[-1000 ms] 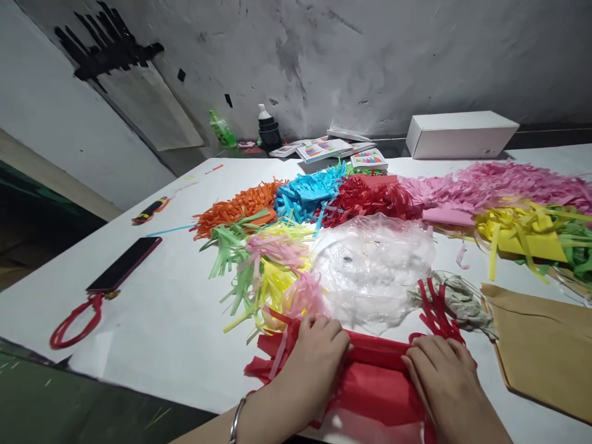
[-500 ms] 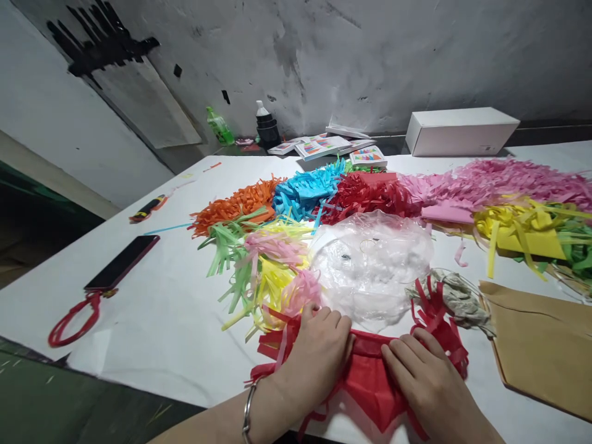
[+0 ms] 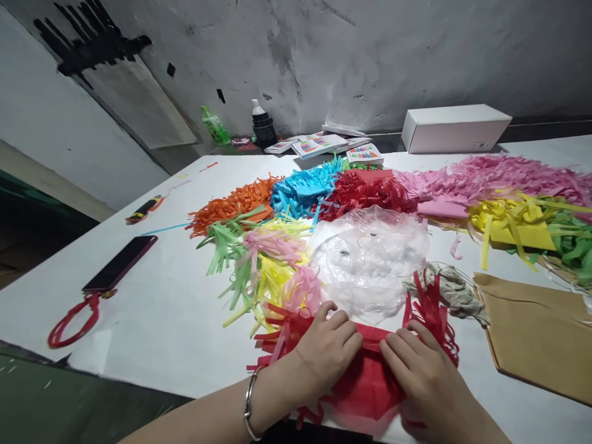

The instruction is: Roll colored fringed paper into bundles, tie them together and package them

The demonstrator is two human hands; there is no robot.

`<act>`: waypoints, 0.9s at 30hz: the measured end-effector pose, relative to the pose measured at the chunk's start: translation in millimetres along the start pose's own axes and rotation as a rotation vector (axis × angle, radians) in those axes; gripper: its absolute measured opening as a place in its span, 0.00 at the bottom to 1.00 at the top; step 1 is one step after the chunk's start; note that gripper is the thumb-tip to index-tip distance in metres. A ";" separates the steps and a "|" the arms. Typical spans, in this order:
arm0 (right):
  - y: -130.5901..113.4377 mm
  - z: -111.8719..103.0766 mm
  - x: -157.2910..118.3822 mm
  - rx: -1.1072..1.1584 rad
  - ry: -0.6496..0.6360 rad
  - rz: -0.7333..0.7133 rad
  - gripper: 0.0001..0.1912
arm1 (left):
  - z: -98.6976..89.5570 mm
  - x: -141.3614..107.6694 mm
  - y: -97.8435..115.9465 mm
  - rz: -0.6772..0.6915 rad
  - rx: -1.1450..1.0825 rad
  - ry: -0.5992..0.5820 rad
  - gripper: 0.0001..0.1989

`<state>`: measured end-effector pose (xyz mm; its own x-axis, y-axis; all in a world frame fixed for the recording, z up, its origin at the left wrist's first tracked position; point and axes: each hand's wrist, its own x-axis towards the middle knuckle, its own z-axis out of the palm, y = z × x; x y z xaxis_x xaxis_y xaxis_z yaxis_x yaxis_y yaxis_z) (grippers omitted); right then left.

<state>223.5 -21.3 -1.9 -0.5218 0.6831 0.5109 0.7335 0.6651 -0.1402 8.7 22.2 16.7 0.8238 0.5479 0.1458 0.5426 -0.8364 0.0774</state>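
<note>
A sheet of red tissue paper (image 3: 365, 385) with fringed ends lies at the table's near edge. Along its folded upper edge, my left hand (image 3: 321, 345) closes with curled fingers, the thumb hidden below. My right hand (image 3: 419, 364) pinches the same fold a little further right, its thumb also out of sight. Red fringe strips spread out beyond both hands. Just past the fold is a crumpled clear plastic bag (image 3: 365, 265). Pink, yellow and green paper tassels (image 3: 271, 265) are laid beside my left hand.
Fringed paper bundles in orange (image 3: 235, 200), blue (image 3: 305, 188), red (image 3: 370, 194) and pink (image 3: 504, 176) line the back. A phone (image 3: 121, 265) lies left. Brown paper (image 3: 536, 336) and a grey cloth-like bundle (image 3: 451, 290) sit right. A white box (image 3: 456, 129) stands behind.
The red paper's fold has shifted slightly, and its hanging part now spreads wider and flatter. My left hand's fingers have moved a little right along the edge, nearer the right hand.
</note>
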 end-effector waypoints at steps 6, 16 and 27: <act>14.0 -3.7 -28.2 0.086 0.083 0.043 0.18 | 0.0 -8.4 -3.1 -0.110 -0.124 -0.038 0.05; -3.3 3.1 -13.7 0.008 0.114 0.441 0.14 | -4.5 16.0 1.3 -0.362 -0.059 -0.201 0.08; -7.5 9.9 -1.6 0.114 0.052 0.144 0.19 | -8.5 8.3 -2.3 -0.242 -0.100 -0.033 0.02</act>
<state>214.5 -24.4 -10.0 -0.3894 0.7594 0.5212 0.7437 0.5931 -0.3085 12.9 28.5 26.1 0.6775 0.7312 0.0789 0.7071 -0.6771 0.2037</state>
